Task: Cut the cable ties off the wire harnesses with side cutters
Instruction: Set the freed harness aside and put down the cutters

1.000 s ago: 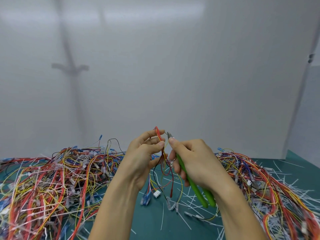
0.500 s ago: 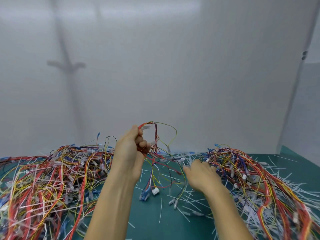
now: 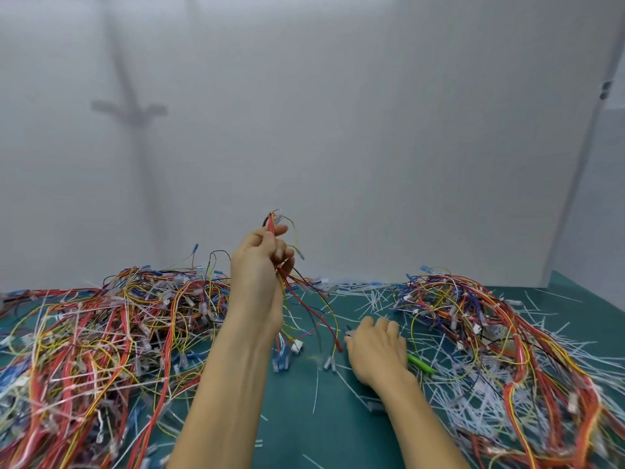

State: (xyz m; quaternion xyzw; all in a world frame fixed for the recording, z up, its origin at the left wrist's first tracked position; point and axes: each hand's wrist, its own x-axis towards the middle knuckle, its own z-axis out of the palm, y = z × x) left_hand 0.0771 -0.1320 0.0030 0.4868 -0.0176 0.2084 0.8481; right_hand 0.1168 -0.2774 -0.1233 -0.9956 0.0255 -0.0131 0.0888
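Gripping harness (image 3: 270, 222), left hand (image 3: 262, 265) rose; right hand (image 3: 375, 350) stays low, seemingly clasping side cutters (image 3: 420, 364).

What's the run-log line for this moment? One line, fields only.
left hand: grips wire harness, raised | right hand: holds side cutters down on green mat | cutters away from harness
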